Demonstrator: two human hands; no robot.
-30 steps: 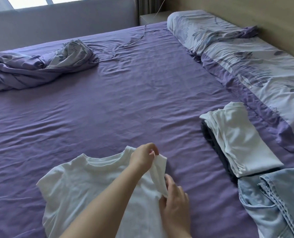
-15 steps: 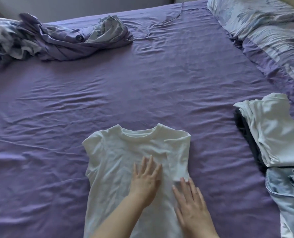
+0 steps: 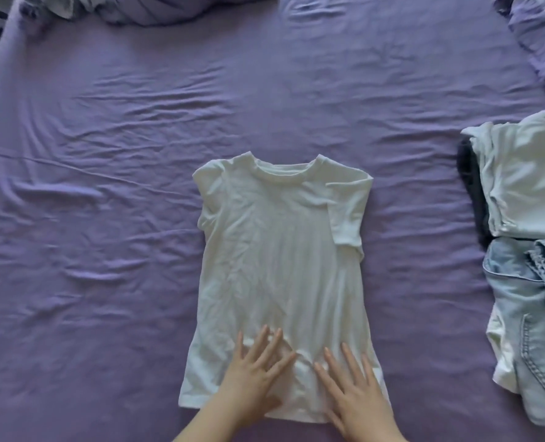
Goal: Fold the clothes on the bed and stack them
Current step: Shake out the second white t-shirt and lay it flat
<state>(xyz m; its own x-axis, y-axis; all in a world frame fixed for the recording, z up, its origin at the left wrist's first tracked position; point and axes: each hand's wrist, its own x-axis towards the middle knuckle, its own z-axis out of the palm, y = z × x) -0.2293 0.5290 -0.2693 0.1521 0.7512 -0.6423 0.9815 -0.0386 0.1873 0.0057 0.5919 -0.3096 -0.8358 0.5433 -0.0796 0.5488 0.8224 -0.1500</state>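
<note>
A white T-shirt [image 3: 277, 250] lies flat on the purple bed sheet [image 3: 105, 218], neck away from me, with both sleeves folded in over the body. My left hand [image 3: 255, 374] and my right hand [image 3: 354, 390] press flat on its lower hem area, fingers straight and spread. At the right edge sits a stack of folded clothes [image 3: 526, 177]: a white garment on top of a dark one. Light blue denim jeans [image 3: 532, 330] lie just in front of that stack.
A crumpled purple and grey duvet [image 3: 137, 8] lies at the far edge of the bed. A patterned pillow [image 3: 538, 30] shows at the far right corner. Wrinkled sheet stretches to the left of the shirt.
Both hands have slid down the shirt from its middle to the hem, smoothing it. Before that they laid the right sleeve over the body. The view has tilted downward.
</note>
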